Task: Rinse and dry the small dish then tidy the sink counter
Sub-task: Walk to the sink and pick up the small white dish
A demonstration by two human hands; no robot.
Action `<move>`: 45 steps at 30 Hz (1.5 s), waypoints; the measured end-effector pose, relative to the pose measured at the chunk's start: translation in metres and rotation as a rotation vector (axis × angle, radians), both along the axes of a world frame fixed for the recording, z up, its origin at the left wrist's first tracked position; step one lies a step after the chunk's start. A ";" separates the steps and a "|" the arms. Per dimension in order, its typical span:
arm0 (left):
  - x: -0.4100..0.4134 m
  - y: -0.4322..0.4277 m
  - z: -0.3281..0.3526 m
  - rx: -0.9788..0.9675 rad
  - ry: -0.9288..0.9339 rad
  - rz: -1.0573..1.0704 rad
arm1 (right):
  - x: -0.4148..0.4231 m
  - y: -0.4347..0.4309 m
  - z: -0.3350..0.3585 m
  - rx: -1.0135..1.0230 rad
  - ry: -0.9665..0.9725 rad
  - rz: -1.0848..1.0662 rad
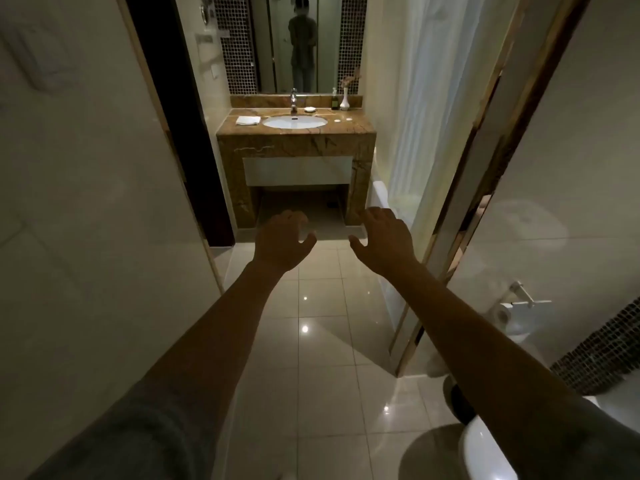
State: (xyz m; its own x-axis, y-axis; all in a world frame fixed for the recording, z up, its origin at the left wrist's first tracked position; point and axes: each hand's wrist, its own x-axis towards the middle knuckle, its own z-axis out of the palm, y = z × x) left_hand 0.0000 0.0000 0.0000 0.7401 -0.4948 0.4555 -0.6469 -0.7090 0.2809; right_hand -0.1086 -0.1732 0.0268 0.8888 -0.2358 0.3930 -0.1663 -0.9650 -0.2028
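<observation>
A tiled bathroom lies ahead, and the worktop (360,128) is well beyond my reach, so nothing is begun. The sink (294,121) sits at its middle. A folded towel (248,120) waits by the left edge, handy for drying I judge. The dish (310,109) rests at the back edge, just right of the tap (294,100). My left hand (282,242) and right hand (386,239) hang out front, fingers spread, empty.

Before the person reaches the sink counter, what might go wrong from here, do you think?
1. The glossy floor tiles may be slippery on the walk over.
2. The small dish sits beside the faucet; it might knock against it when lifted.
3. The slim white vase at the counter's back could tip during tidying.
</observation>
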 end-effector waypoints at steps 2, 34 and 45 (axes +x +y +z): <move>0.013 -0.002 -0.002 0.000 -0.009 0.006 | 0.013 -0.004 -0.001 0.021 0.000 -0.006; 0.429 -0.121 -0.035 -0.056 0.076 -0.028 | 0.418 -0.126 -0.042 0.106 0.002 -0.013; 0.550 -0.208 -0.009 -0.021 0.075 0.050 | 0.562 -0.224 -0.027 0.091 0.021 0.044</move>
State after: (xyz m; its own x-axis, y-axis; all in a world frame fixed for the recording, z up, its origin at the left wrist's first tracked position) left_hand 0.5501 -0.2084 -0.0086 0.7959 -0.4475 0.4077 -0.5876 -0.7331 0.3425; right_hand 0.4534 -0.3976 0.0002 0.9067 -0.2304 0.3533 -0.1295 -0.9492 -0.2868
